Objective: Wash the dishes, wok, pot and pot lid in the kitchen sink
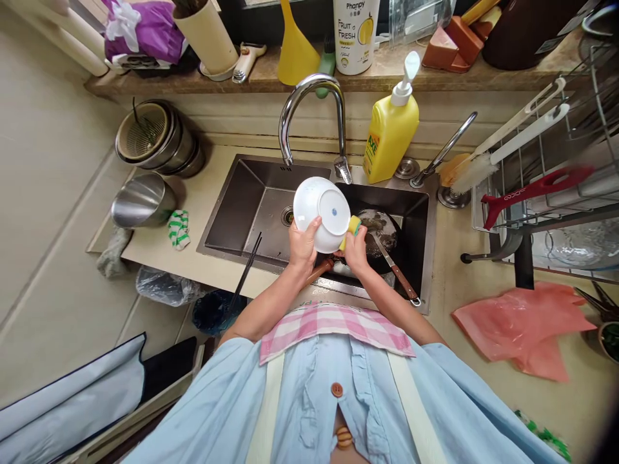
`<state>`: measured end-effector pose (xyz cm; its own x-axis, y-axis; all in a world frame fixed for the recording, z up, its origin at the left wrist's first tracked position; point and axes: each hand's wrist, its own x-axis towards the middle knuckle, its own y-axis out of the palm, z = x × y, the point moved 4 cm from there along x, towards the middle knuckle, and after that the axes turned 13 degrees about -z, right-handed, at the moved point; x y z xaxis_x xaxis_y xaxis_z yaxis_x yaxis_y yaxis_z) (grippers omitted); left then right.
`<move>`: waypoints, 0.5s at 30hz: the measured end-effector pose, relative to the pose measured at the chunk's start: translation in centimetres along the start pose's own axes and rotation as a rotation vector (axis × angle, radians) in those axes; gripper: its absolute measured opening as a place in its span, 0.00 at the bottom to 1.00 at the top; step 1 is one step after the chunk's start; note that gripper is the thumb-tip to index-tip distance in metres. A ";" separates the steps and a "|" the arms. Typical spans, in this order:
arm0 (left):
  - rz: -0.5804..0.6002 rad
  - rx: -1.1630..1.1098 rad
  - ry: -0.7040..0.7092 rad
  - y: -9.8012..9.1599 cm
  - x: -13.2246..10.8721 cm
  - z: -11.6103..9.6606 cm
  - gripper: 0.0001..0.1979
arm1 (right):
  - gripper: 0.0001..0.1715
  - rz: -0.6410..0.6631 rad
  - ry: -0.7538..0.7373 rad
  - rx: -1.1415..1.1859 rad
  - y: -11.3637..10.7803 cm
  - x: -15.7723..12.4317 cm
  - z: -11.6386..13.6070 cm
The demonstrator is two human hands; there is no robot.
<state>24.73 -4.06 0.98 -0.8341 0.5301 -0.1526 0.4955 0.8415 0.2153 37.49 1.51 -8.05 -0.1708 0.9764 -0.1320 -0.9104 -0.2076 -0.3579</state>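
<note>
A white bowl (309, 200) is tilted on its side over the sink divider, its round foot facing up and to the right. My left hand (304, 246) grips its lower left rim, thumb on the outside. A yellow and green sponge (352, 231) is pinched in my right hand (356, 248), close against the bowl's right edge. Under and beside my right hand, the right basin holds a wet pan (380, 229). A utensil with a brown wooden handle (403, 282) leans across that basin's front edge. Another wooden handle (316, 272) shows below the bowl.
The chrome faucet (312, 84) arches behind the bowl. A yellow soap bottle (391, 138) stands at the back. Black chopsticks (245, 270) jut over the front edge. A metal bowl (142, 201) and stacked pots (181, 151) sit left; a dish rack (546, 174) and red plastic bag (527, 325) right.
</note>
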 end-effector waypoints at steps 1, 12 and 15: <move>-0.028 -0.015 0.011 0.0 0.0 0.3 0.29 | 0.22 -0.045 -0.048 -0.036 -0.1 -0.8 0.5; 0.395 0.421 0.282 -0.8 -2.4 0.6 0.15 | 0.14 -0.137 0.024 0.160 -3.6 5.3 1.2; 0.870 0.575 0.547 -1.4 -3.1 -0.4 0.10 | 0.23 0.170 0.359 0.452 -4.8 5.7 -1.1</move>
<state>26.57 -6.93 1.53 -0.0847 0.9516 0.2954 0.8690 0.2156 -0.4454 41.31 7.99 -8.05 -0.2619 0.8346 -0.4847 -0.9649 -0.2369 0.1134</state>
